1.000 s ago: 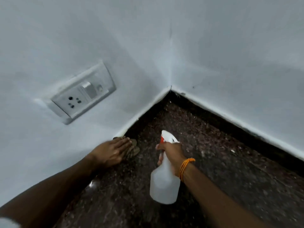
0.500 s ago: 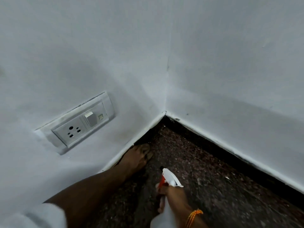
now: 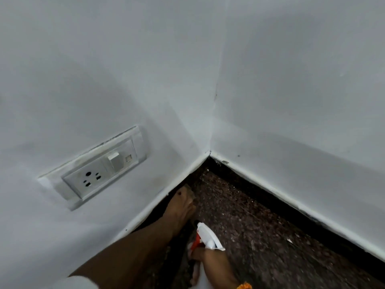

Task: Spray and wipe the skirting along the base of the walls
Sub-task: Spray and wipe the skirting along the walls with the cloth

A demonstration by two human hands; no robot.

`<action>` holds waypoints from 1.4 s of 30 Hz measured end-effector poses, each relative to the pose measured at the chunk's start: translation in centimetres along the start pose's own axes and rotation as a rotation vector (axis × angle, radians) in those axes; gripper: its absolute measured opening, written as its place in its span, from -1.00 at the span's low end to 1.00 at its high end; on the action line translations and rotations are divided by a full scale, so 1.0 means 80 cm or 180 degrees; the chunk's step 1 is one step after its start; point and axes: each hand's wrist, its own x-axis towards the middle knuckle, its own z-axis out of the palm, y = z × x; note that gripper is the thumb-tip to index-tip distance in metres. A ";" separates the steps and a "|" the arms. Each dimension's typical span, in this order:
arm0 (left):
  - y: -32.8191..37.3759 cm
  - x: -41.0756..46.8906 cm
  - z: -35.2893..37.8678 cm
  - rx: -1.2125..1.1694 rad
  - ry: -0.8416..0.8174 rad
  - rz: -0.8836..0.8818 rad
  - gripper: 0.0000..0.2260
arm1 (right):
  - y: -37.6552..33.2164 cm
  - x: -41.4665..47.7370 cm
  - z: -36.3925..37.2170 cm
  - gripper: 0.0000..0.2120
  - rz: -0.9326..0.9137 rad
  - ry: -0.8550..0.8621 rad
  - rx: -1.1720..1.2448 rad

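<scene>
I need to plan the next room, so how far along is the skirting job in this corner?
Done: nothing can be confirmed; the left-wall skirting is mostly hidden by the arm. In hand: the left hand presses a cloth on it just short of the corner, while the right hand grips the spray bottle. Left: the right-wall skirting, with specks and paint smears, looks untouched.

The left hand [image 3: 179, 209] has slid the cloth [image 3: 190, 192] further along the left skirting [image 3: 188, 178] toward the corner, while the right hand [image 3: 214, 263] and bottle [image 3: 208, 236] now sit lower in view.
</scene>
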 end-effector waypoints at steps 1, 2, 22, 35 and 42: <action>0.003 -0.013 0.007 -0.0175 0.0076 0.0023 -0.81 | -0.002 0.002 -0.001 -0.52 -0.0124 0.0067 -0.0049; 0.005 -0.036 0.016 -0.0218 0.0199 0.0029 -0.87 | -0.001 -0.001 0.000 -0.55 -0.0179 0.0016 -0.0020; 0.017 -0.195 0.099 -0.0338 -0.0084 0.0022 -0.57 | 0.034 -0.006 0.030 -0.56 0.0291 -0.0367 -0.0007; -0.016 -0.075 0.038 0.0058 0.0414 0.0137 -0.75 | 0.039 -0.004 -0.019 -0.82 0.0333 0.0019 0.0124; 0.003 -0.112 0.071 0.0033 0.0374 -0.0206 -0.66 | 0.047 0.003 -0.012 -0.87 0.0321 -0.0104 -0.0021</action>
